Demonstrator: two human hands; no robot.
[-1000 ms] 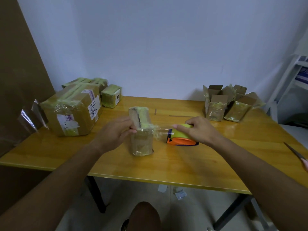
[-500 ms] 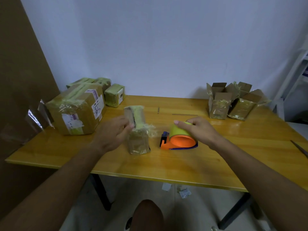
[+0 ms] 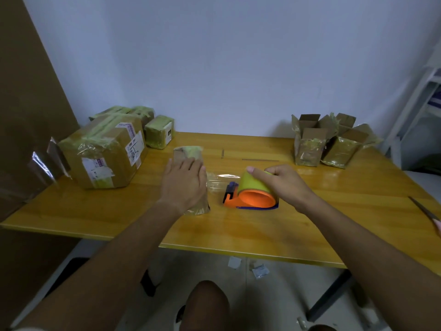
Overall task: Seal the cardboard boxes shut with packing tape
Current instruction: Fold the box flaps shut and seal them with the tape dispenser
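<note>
A small taped cardboard box [image 3: 188,152] stands on the wooden table [image 3: 119,211]. My left hand [image 3: 183,185] lies flat over its top and right side, fingers straight, pressing tape down. A clear strip of tape [image 3: 218,180] runs from the box to the orange tape dispenser [image 3: 253,198] with its yellow-green roll. My right hand [image 3: 284,185] grips the roll from above, just right of the box.
A large taped box [image 3: 105,154] and smaller sealed ones [image 3: 158,132] sit at the back left. Two open boxes [image 3: 307,142] [image 3: 346,146] stand at the back right. A knife [image 3: 423,212] lies at the right edge. A brown board leans at left.
My left hand moved from the box's side onto its top and flattened out. The dispenser drew a little away from the box, stretching tape between them.
</note>
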